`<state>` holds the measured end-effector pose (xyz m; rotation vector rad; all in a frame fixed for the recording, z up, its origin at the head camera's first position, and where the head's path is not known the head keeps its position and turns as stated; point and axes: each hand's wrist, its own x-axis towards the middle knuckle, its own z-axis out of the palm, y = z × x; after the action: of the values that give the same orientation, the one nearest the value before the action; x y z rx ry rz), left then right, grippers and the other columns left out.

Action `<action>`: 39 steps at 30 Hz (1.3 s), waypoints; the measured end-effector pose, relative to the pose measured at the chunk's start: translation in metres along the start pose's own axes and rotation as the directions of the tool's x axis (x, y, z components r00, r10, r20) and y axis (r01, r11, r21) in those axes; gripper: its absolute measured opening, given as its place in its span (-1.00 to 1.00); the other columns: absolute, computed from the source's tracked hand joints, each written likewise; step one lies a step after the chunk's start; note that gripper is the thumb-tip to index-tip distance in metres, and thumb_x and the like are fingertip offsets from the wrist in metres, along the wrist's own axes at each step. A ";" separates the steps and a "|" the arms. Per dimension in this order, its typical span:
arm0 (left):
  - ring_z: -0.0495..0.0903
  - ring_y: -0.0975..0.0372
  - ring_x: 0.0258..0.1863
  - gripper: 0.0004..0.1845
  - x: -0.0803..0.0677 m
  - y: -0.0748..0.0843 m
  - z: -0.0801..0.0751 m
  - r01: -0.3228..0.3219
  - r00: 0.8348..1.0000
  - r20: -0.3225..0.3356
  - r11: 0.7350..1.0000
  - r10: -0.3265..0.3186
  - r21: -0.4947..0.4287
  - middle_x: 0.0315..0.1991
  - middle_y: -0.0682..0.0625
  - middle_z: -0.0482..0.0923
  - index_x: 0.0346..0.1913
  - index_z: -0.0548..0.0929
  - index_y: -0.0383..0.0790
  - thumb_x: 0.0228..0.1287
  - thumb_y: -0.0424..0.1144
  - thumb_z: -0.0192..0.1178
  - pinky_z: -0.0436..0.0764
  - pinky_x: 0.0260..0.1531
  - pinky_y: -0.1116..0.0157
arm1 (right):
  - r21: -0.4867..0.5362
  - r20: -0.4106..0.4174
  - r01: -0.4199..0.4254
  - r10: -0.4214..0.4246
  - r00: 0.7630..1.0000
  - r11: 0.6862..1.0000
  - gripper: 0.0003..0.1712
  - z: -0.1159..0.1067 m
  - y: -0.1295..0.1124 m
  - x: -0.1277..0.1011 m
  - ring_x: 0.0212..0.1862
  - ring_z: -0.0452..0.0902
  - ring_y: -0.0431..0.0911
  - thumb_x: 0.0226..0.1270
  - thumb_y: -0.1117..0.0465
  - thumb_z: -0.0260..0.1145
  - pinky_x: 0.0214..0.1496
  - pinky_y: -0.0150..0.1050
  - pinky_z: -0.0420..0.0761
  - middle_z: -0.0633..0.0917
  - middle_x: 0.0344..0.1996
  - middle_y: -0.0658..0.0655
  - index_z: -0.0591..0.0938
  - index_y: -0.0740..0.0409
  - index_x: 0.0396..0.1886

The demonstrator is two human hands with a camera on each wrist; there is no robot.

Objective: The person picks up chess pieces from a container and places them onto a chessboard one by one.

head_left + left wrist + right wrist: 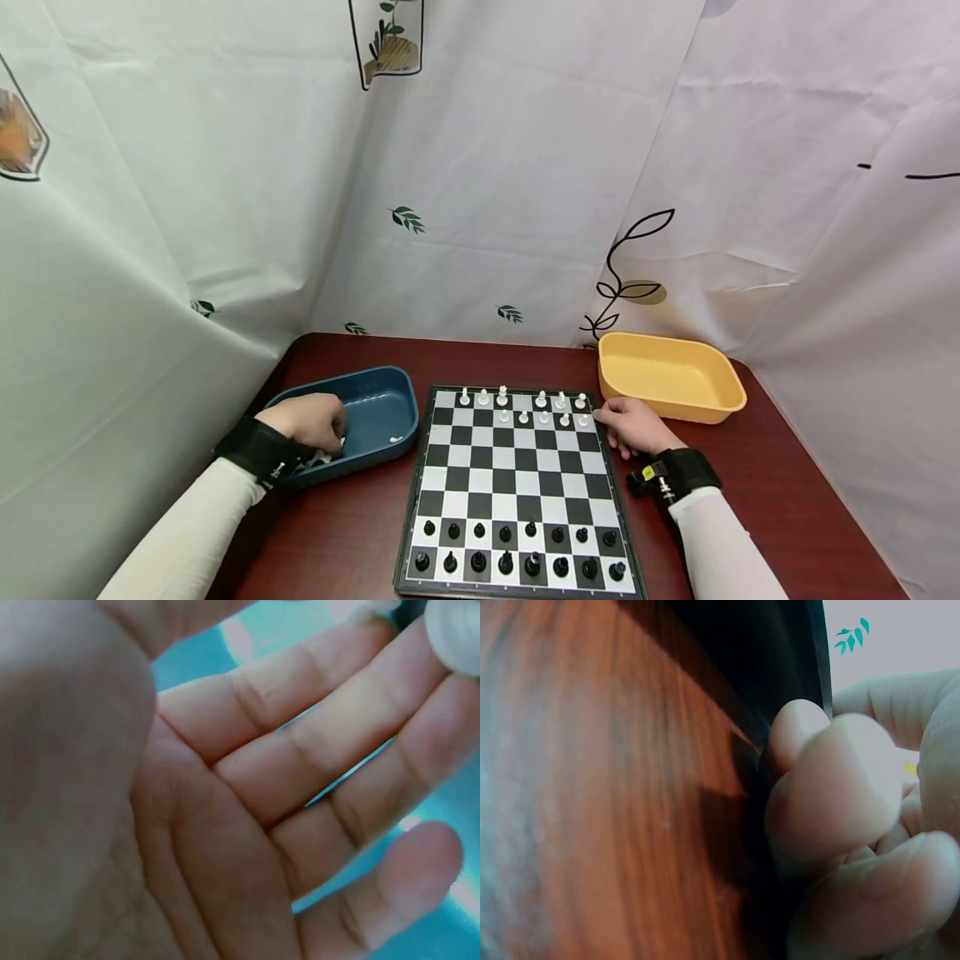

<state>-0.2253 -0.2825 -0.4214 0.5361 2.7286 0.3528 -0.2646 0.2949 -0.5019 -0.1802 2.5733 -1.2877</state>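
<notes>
While the left hand (pixel 311 419) was lowered into the glossy dark-blue plastic tray with rounded corners (pixel 390 398), at about nine o'clock from the folding black-and-white chequered chessboard (pixel 517 483), its fingers were seen in the left wrist view lying fairly straight and spread over the teal floor, with a small rounded white plastic chess piece (pixel 457 634) touching the fingertips (pixel 420 652); whether that piece was actually pinched could not be told. A few more small pieces were glimpsed in the tray beside the wrist.

The right hand (pixel 633 425) was rested on the polished reddish-brown wooden table (pixel 352 533) at the board's two o'clock corner, its fingers curled loosely against the thin black edge of the board, nothing being grasped. Just beyond it, at one o'clock, a shallow yellow plastic tray (pixel 671 379) was set.

White pieces (pixel 525 404) were ranged along the far two rows of the board, with gaps in them, and black pieces (pixel 517 550) along the near two rows. Black straps were worn on both wrists over pale sleeves.
</notes>
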 end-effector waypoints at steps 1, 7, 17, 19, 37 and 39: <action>0.29 0.33 -0.66 -0.70 0.000 0.000 0.000 -0.008 1.000 -0.006 1.000 0.008 -0.001 -0.67 0.22 0.33 -0.65 0.54 0.02 0.01 -0.38 0.43 0.26 -0.59 0.31 | 0.000 0.000 0.000 0.000 1.000 1.000 -0.68 0.000 0.000 0.000 -0.75 0.52 -0.11 0.66 0.05 0.29 -0.69 -0.28 0.42 0.64 -0.64 0.10 0.66 0.16 -0.30; 0.39 0.31 -0.61 -0.84 0.002 -0.001 -0.001 -0.064 0.998 -0.023 0.998 0.064 -0.018 -0.61 0.18 0.47 -0.53 0.67 -0.05 0.06 -0.39 0.37 0.38 -0.54 0.27 | -0.001 -0.002 0.001 -0.001 1.000 1.000 -0.67 0.000 0.000 0.001 -0.75 0.52 -0.10 0.66 0.05 0.29 -0.69 -0.28 0.42 0.64 -0.64 0.11 0.65 0.16 -0.31; 0.53 0.31 -0.56 -0.76 0.002 -0.001 -0.003 -0.091 0.996 -0.018 0.995 0.091 -0.046 -0.54 0.17 0.57 -0.45 0.65 -0.02 0.05 -0.47 0.40 0.51 -0.47 0.27 | 0.003 -0.001 -0.003 0.003 1.000 1.000 -0.66 0.000 0.000 0.001 -0.75 0.52 -0.09 0.66 0.04 0.29 -0.69 -0.27 0.41 0.64 -0.64 0.11 0.65 0.16 -0.31; 0.50 0.31 -0.54 -0.76 0.002 -0.001 -0.004 -0.098 0.995 -0.023 0.994 0.097 -0.046 -0.53 0.17 0.54 -0.44 0.64 -0.02 0.05 -0.48 0.40 0.50 -0.45 0.27 | 0.003 -0.001 -0.004 0.004 1.000 1.000 -0.66 -0.001 0.000 0.001 -0.75 0.52 -0.09 0.66 0.03 0.29 -0.69 -0.28 0.41 0.64 -0.64 0.11 0.65 0.16 -0.32; 0.49 0.31 -0.42 -0.91 0.011 0.000 -0.010 -0.157 0.965 -0.211 0.987 0.157 0.018 -0.40 0.18 0.54 -0.22 0.73 -0.04 0.33 -0.31 0.41 0.50 -0.35 0.23 | -0.005 -0.006 -0.010 0.010 1.000 1.000 -0.64 0.000 0.001 0.001 -0.75 0.52 -0.09 0.67 0.03 0.29 -0.69 -0.27 0.42 0.65 -0.64 0.11 0.64 0.16 -0.33; 0.51 0.32 -0.39 -0.91 0.011 0.001 -0.010 -0.162 0.954 -0.250 0.986 0.163 0.022 -0.37 0.20 0.58 -0.16 0.75 -0.05 0.35 -0.30 0.41 0.54 -0.32 0.23 | -0.008 -0.007 -0.010 0.010 1.000 1.000 -0.66 0.000 0.000 0.001 -0.74 0.53 -0.09 0.66 0.03 0.29 -0.68 -0.27 0.42 0.65 -0.64 0.11 0.65 0.16 -0.32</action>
<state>-0.2386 -0.2789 -0.4151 0.7673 2.9342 0.4910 -0.2655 0.2951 -0.5024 -0.1643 2.5822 -1.2775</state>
